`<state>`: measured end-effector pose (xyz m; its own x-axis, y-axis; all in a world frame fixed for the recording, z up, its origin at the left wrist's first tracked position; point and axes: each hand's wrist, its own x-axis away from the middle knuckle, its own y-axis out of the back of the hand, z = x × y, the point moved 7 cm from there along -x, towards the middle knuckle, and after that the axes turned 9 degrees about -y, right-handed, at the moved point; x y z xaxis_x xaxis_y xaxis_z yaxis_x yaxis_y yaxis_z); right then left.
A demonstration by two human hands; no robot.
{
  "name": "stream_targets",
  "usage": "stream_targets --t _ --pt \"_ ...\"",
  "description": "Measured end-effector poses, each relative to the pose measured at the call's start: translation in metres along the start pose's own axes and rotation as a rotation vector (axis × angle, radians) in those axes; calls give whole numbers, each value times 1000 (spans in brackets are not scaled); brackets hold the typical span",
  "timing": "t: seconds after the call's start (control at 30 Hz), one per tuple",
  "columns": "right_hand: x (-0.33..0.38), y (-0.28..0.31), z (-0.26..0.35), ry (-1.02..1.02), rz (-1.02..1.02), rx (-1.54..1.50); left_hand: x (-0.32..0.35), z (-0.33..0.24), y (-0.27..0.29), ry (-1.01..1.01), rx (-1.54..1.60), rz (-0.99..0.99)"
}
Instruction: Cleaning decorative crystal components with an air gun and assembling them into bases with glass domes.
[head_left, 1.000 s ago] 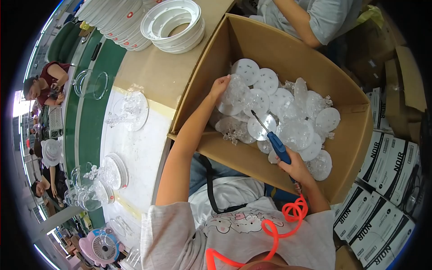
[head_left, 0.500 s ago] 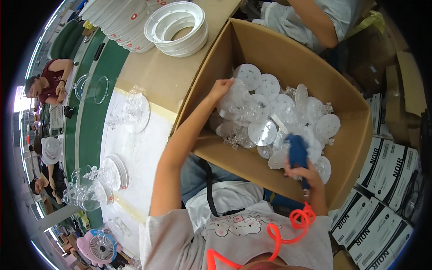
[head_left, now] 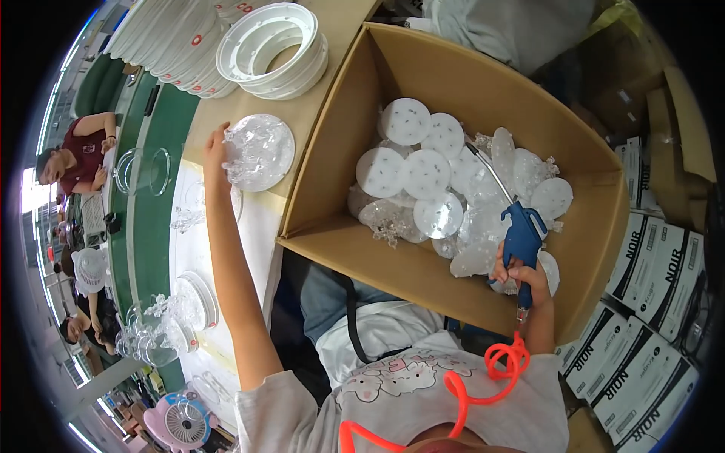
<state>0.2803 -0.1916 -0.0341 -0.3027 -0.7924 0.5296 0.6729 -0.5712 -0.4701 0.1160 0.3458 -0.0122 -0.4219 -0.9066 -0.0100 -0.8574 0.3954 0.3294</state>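
My left hand (head_left: 217, 147) grips the left edge of a clear plastic disc part (head_left: 260, 153) over the brown work table (head_left: 328, 57), left of the box. Clear, jagged plastic pieces show on its upper face. My right hand (head_left: 522, 275) is wrapped round a blue air blow gun (head_left: 521, 238). Its thin metal nozzle (head_left: 492, 175) angles up and left over the parts. A coiled orange air hose (head_left: 507, 362) joins the handle's lower end. Below the nozzle, the cardboard box (head_left: 453, 57) holds a pile of similar clear discs (head_left: 427, 174), many lying tilted or overlapping.
White plastic rings (head_left: 276, 57) stand stacked at the far left of the table. Clear parts (head_left: 177, 321) sit on the white sheet (head_left: 260, 249). Printed cartons (head_left: 653, 264) are stacked right of the box. Co-workers sit at the far left; another person's grey clothing (head_left: 513, 34) shows behind the box.
My left hand has moved left out of the box to the table with a clear disc part. The blow gun has shifted slightly right and is no longer blurred.
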Motion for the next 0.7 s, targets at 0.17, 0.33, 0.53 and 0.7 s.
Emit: stream_targets --t 0.17,0.33,0.53,0.7 --pt "-2 5 0 4 -23 -40 -14 -2 21 -31 67 25" --pt "0 13 -1 -8 -59 -23 52 -101 5 -524 -257 -316" --pt "-1 11 0 4 -80 -43 182 -132 -228 -1242 -971 305" --pt "16 21 -6 2 -128 -64 193 -97 -290 -1108 -924 725"
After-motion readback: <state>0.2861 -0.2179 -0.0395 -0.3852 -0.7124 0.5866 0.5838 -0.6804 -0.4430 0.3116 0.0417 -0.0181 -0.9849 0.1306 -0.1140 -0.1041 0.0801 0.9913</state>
